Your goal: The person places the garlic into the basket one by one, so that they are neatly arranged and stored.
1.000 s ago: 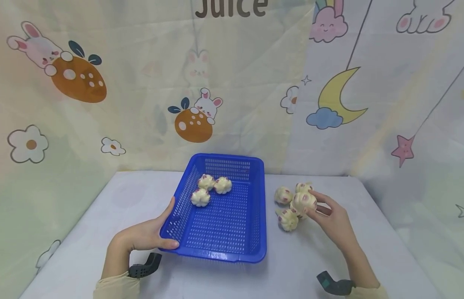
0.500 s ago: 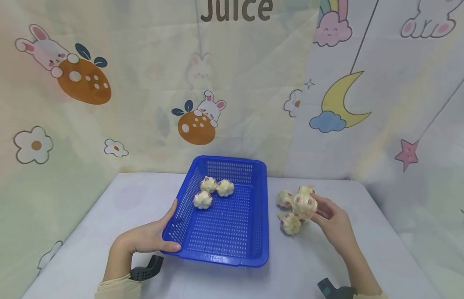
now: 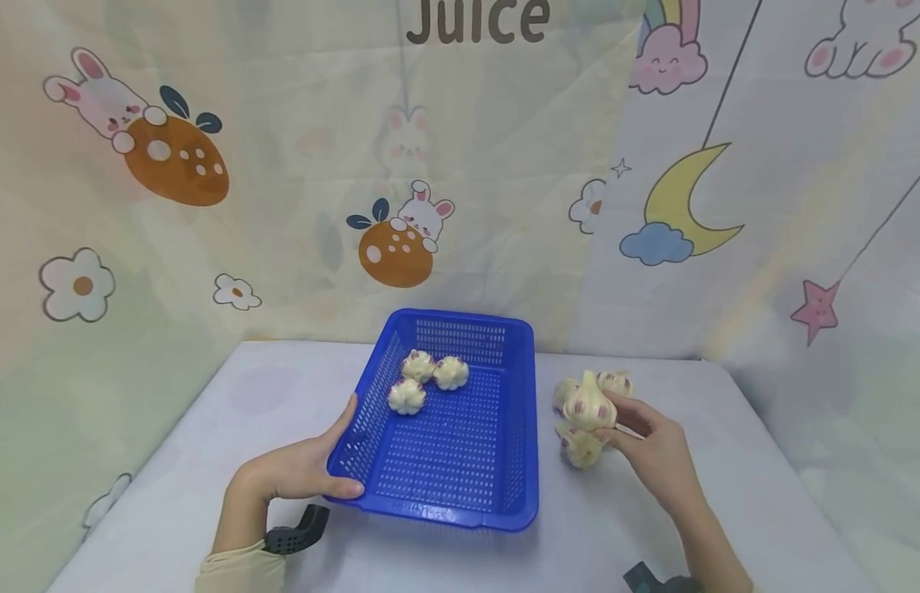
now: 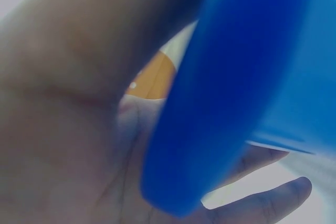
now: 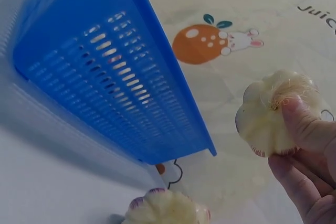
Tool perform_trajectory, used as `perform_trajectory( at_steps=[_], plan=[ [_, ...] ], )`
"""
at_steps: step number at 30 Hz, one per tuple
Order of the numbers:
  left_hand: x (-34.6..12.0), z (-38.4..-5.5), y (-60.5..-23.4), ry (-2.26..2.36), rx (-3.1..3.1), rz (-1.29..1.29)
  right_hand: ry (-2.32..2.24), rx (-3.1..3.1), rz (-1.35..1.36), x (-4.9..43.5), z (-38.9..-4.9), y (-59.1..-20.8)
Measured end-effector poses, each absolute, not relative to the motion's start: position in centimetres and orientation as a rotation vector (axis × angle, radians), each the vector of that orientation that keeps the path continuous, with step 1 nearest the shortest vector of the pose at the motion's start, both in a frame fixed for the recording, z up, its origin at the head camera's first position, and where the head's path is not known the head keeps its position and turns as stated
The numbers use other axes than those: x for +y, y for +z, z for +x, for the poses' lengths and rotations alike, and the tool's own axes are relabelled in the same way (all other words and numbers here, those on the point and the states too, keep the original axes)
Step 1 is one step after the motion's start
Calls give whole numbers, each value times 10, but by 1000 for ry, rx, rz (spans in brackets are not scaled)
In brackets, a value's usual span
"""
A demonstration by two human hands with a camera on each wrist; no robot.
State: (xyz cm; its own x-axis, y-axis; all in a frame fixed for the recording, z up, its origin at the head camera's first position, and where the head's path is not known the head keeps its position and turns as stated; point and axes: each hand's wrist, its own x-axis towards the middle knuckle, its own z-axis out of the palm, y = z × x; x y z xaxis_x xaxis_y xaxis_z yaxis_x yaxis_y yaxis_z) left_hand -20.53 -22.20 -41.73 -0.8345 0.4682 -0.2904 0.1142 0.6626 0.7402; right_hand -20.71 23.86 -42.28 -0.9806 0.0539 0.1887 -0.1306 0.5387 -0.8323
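Observation:
My left hand [image 3: 300, 469] grips the near left corner of a blue plastic basket [image 3: 529, 420], thumb over the rim and fingers along the outside. The basket is slightly tilted. Inside, toward its far left, are three garlic bulbs [image 3: 407, 397]. My right hand [image 3: 658, 443] pinches another garlic bulb [image 3: 589, 406] between thumb and fingers, raised over a small pile, its stem upward. In the right wrist view the thumb presses the root end of this bulb [image 5: 262, 116]. Below it on the table lie more garlic bulbs [image 3: 581, 449], partly hidden by the held one.
A white-covered table [image 3: 578, 535] carries everything. Behind it hangs a cloth backdrop [image 3: 489, 231] printed with rabbits, flowers and a moon. Just right of the basket lies the pile, one far bulb [image 3: 617, 382] close to my fingers.
My right hand has lifted the garlic bulb slightly off the pile, moved it a little left and turned it stem upward. The left hand still holds the basket; the head view shifted slightly.

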Motion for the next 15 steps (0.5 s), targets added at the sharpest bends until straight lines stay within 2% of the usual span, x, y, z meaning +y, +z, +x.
perform_trajectory(
  at_steps=[10,15],
  plan=[
    [-220,-207,-420,1043,2414,445,1569,-2520,232,212,-215,-415],
    [-222,-207,-420,1034,2412,438,1627,-2563,290,186,-229,-403]
  ],
)
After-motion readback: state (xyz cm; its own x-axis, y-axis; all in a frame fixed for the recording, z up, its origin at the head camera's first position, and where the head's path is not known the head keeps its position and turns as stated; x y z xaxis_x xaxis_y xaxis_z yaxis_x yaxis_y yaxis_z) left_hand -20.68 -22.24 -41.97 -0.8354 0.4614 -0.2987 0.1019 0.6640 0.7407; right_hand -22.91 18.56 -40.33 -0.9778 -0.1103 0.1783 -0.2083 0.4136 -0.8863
